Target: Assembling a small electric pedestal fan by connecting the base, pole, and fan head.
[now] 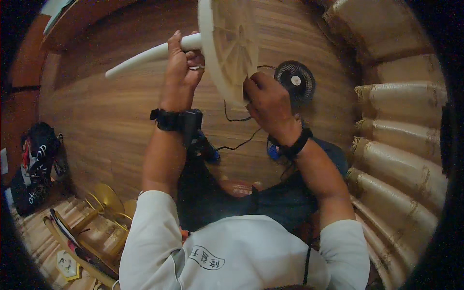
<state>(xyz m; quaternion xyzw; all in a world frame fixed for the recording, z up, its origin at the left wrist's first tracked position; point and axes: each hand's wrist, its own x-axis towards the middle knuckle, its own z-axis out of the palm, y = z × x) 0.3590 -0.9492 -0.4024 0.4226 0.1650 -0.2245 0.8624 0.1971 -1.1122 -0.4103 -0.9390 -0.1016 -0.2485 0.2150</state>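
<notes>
While the L grip is wrapped round the white pole, just L of the pale round disc, the R grip is at the disc's near rim, fingers curled; can't tell if it's pinching anything. Disc is approx. on edge above the floor. Blk fan is to disc's R, blk cable on its near side. Poss. risk: if L grip slackens, disc's wt. could twist the pole & drop on the cable.
</notes>
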